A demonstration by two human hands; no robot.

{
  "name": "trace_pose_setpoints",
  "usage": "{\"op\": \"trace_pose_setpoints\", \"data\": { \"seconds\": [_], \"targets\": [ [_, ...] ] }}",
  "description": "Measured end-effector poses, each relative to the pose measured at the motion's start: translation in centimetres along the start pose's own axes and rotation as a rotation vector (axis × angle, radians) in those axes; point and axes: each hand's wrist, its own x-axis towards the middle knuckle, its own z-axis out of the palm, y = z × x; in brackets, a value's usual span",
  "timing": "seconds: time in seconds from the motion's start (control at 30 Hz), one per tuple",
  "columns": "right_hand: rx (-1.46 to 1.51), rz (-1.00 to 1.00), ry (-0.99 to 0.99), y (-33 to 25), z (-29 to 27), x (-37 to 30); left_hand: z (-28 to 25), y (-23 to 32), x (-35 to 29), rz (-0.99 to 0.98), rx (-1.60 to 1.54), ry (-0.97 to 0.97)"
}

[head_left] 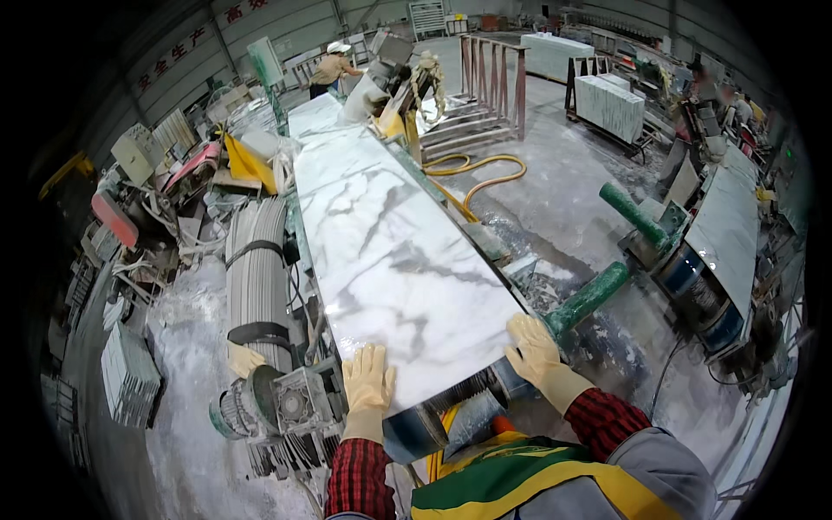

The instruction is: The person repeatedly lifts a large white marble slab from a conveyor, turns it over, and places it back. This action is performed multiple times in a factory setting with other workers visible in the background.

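Observation:
A long polished white marble slab (407, 286) with grey veins lies along the conveyor bed and runs away from me. At its near left corner rests my left hand (368, 381), in a cream rubber glove, fingers stretched flat on the surface. My right hand (535, 349), gloved alike, lies at the near right corner with its fingers over the edge. Both hands touch the slab without wrapping round it. Under the near end shows a blue conveyor roller (414, 433). Red-and-black cuffs cover both wrists.
A grey motor (251, 403) sits left of the conveyor, beside a grey ribbed bundle (257, 269). Green posts (589, 299) jut out at right. A yellow hose (494, 165) loops on the floor near a metal rack (494, 87). A person (332, 69) in a white cap stands far ahead.

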Motion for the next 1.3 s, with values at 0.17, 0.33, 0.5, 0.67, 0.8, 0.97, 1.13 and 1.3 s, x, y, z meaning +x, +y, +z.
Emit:
{"op": "trace_pose_setpoints", "data": {
  "seconds": [0.17, 0.33, 0.5, 0.67, 0.8, 0.97, 1.13, 1.3],
  "targets": [
    [0.044, -0.132, 0.151, -0.5, -2.0, 0.1, 0.8, 0.3, -0.5, 0.022, -0.019, 0.092],
    [0.123, -0.056, -0.028, 0.4, -2.6, 3.4, 0.2, 0.5, -0.2, 0.021, -0.039, 0.091],
    [0.103, -0.292, 0.180, 0.1, -0.6, 7.0, 0.3, 0.9, -0.7, -0.049, 0.027, 0.114],
    [0.045, -0.170, 0.029, 0.9, 2.3, 8.6, -0.2, 1.0, -0.5, -0.065, -0.014, 0.068],
    [0.045, -0.207, 0.027, 1.3, 2.7, 10.6, -0.3, 1.0, -0.5, -0.082, 0.023, 0.060],
    [0.078, -0.209, 0.053, 1.7, 3.1, 12.7, -1.0, 1.4, -0.3, -0.118, 0.002, -0.046],
    [0.112, -0.228, 0.048, 0.8, 1.6, 13.4, -0.7, 1.2, -0.5, -0.119, 0.008, -0.029],
    [0.083, -0.242, 0.108, 0.9, 1.3, 13.1, -0.7, 1.4, -0.4, -0.102, -0.005, 0.009]
  ]
}}
